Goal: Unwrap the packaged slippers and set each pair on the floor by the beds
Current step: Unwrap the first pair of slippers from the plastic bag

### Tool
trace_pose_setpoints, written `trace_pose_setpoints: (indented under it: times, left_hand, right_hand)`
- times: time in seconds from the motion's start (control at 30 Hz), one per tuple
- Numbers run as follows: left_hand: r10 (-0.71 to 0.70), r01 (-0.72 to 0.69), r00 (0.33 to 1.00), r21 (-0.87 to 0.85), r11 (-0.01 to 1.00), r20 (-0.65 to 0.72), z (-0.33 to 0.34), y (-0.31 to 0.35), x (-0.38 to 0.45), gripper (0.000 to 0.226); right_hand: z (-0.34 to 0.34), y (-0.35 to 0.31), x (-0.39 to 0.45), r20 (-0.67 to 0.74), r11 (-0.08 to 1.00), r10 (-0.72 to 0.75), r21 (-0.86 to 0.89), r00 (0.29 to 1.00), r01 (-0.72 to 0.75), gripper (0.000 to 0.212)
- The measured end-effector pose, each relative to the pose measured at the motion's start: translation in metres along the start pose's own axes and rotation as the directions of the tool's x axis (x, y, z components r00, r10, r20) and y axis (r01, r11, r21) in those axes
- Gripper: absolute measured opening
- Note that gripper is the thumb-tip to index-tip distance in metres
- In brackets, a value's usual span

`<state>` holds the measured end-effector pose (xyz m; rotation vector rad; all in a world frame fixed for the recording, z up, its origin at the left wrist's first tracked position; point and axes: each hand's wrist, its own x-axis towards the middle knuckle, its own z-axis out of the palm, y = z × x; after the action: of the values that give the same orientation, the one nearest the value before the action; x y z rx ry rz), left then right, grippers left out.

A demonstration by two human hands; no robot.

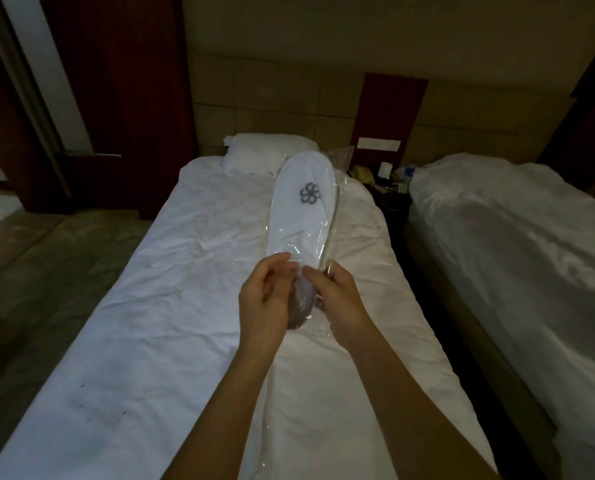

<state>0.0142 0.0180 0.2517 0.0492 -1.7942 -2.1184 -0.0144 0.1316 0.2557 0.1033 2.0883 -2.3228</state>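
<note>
While I stand at the foot of the bed (157, 306), both arms reach out over the sheet and I've got the packaged slippers (301, 209) held up in the air in front of me, heel end toward me, toe end pointing at the pillow (254, 154). My left hand (263, 303) pinches the near end of the plastic wrap (304, 306), thumb and fingers closed on the film. My right hand (337, 299) pinches the same end from the other side, fingertips almost touching the left ones. Holding it this way makes sense: two pinches close together on the loose film give me something to pull apart, and that looks like the spot where the bag opens. The slippers are flat, white, stacked one on the other, with a grey flower mark on the top one, and the film is clearly on them all the way up. So I'd say the unwrapping has only just begun, and nothing is on the floor (47, 244) yet.

Beyond the slippers, the pillow sits at the head of this bed. Just right of it there's a nightstand (389, 199) in the gap, cluttered with small things, including what looks like a paper roll and a bottle. Farther right lies the second bed (514, 230), covered in white.
</note>
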Motion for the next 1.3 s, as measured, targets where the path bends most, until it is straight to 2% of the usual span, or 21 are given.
trace_pose_setpoints:
  times: [0.07,0.17,0.33,0.57,0.67,1.03,1.3]
  left_hand:
    - [-0.128,0.123,0.991,-0.13,0.984,-0.028,0.001,-0.002,-0.007,0.02]
    - [-0.24,0.221,0.97,-0.242,0.945,-0.049,0.005,-0.005,-0.016,0.013]
    - [-0.326,0.314,0.943,-0.15,0.938,-0.068,0.013,-0.009,-0.025,0.008]
    - [-0.517,0.525,0.846,0.035,0.85,-0.133,0.02,-0.017,-0.025,0.055]
    - [-0.511,0.524,0.841,0.029,0.851,-0.178,0.022,-0.021,-0.024,0.051]
    - [-0.47,0.488,0.868,0.101,0.867,-0.157,0.022,-0.043,-0.023,0.021]
    - [-0.528,0.542,0.838,0.109,0.833,-0.137,0.019,-0.042,-0.013,0.025]
  right_hand:
    - [-0.012,0.001,0.002,0.026,1.0,-0.004,0.017,1.0,0.004,0.024]
    - [-0.024,-0.002,0.004,0.041,0.999,-0.014,0.046,0.999,0.013,0.015]
    - [-0.036,-0.009,0.009,0.064,0.996,-0.04,0.078,0.997,0.035,0.014]
    - [-0.038,-0.006,0.004,0.095,0.99,-0.112,0.102,0.989,0.102,0.019]
    - [-0.034,-0.001,0.003,0.09,0.989,-0.085,0.13,0.992,0.073,0.018]
    - [-0.036,0.014,0.013,0.103,0.983,-0.015,0.182,0.995,-0.004,0.013]
    - [-0.033,0.02,0.018,0.108,0.981,-0.058,0.189,0.993,0.036,0.012]
